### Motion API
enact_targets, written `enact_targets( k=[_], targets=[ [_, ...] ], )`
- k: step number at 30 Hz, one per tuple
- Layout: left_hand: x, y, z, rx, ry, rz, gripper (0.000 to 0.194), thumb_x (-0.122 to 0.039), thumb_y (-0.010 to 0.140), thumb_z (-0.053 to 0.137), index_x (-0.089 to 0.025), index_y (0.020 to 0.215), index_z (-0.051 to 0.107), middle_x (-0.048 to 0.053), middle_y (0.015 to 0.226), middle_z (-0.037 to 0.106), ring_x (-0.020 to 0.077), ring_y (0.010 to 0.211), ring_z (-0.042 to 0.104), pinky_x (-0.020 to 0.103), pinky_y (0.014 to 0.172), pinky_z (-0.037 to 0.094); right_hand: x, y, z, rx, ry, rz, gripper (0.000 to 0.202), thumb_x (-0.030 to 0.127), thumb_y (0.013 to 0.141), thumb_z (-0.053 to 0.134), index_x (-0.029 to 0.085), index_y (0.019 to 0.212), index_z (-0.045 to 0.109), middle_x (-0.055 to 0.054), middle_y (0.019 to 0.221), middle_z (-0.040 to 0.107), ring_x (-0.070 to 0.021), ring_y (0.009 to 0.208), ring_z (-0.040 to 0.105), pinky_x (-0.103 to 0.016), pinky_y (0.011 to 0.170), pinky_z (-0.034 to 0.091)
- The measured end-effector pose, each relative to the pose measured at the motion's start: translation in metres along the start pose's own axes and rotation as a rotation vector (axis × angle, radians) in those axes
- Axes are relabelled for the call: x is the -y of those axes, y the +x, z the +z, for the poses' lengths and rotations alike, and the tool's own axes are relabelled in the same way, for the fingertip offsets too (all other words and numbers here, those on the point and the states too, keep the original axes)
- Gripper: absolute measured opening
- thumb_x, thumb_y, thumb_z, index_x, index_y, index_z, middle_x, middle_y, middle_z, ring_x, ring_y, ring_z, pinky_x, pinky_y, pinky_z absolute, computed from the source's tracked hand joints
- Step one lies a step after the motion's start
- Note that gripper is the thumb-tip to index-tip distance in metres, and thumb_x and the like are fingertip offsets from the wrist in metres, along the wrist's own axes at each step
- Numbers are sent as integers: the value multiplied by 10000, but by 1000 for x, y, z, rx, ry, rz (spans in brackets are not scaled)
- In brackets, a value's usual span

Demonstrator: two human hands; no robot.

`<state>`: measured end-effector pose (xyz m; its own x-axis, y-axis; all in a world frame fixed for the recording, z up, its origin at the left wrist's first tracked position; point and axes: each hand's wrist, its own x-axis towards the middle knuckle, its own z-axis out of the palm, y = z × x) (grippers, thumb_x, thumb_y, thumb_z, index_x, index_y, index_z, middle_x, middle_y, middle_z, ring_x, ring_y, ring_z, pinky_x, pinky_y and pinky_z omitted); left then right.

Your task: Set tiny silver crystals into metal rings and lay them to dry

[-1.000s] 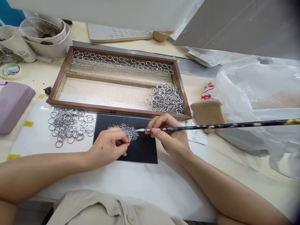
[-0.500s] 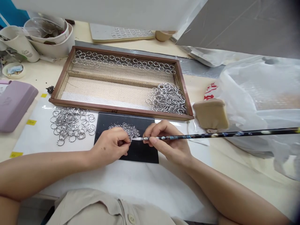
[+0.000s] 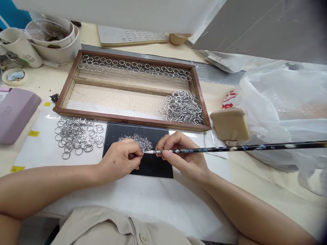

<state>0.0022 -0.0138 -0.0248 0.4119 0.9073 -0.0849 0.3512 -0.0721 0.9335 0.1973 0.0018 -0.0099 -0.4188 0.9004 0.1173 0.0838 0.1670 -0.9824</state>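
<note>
Over a black plate (image 3: 153,170) with a heap of tiny silvery rhinestones (image 3: 139,140), both hands meet near the middle. My right hand (image 3: 182,153) pinches a long dark patterned pick-up pen (image 3: 217,149) close to its white tip. That tip reaches the fingertips of my left hand (image 3: 122,158), whose thumb and finger are pressed together; whatever they hold is hidden or too small to name. Left of the plate lies a loose pile of silver rings (image 3: 76,134) on a white sheet.
Behind the plate stands a wooden-framed mesh tray (image 3: 114,98) with rows of rings along its back and a ring heap (image 3: 182,107) at right. A tan block (image 3: 230,125) and plastic bag (image 3: 286,102) are at right, a mauve case (image 3: 19,114) at left.
Both hands stay in nearly the same place. The pen's rear end has shifted down very slightly, while its tip remains at the left fingertips.
</note>
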Motion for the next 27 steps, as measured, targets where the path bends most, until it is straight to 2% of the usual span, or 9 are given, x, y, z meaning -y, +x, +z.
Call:
enact_targets(
  k=[9,15,18,22,27],
  targets=[
    [1,0,0,2,17,5,147,-50,745,532,-140,630,555,-12,655,521,66,596,554,129,484,450,1,1,0,-9,-11,12,166,303,833,562,230,717,467,-16,678,570,-144,581,499,-291,496,389],
    [0,0,0,-1,27,-4,153,-49,742,533,-142,621,545,-15,633,520,69,596,553,125,475,439,-2,-1,-2,-27,10,-6,127,260,830,558,233,735,478,-14,690,560,-147,591,492,-294,498,375],
    [1,0,0,-1,13,-2,154,-46,740,532,-142,620,542,-17,635,515,66,598,555,120,482,450,-9,1,-6,-101,27,-8,112,213,823,552,233,742,477,-10,702,546,-154,617,498,-301,521,371],
    [2,-1,1,-7,-10,3,155,-46,743,525,-140,622,544,-11,664,518,63,600,557,120,486,462,-21,8,-12,-248,-92,89,126,171,801,549,223,713,476,0,696,535,-148,619,490,-315,568,378],
    [3,-1,1,-7,-6,7,155,-44,746,524,-138,625,548,-11,662,520,59,595,558,115,482,459,-26,12,-12,-271,-213,161,123,156,763,548,216,692,467,8,699,533,-140,630,487,-301,574,375]
  ],
)
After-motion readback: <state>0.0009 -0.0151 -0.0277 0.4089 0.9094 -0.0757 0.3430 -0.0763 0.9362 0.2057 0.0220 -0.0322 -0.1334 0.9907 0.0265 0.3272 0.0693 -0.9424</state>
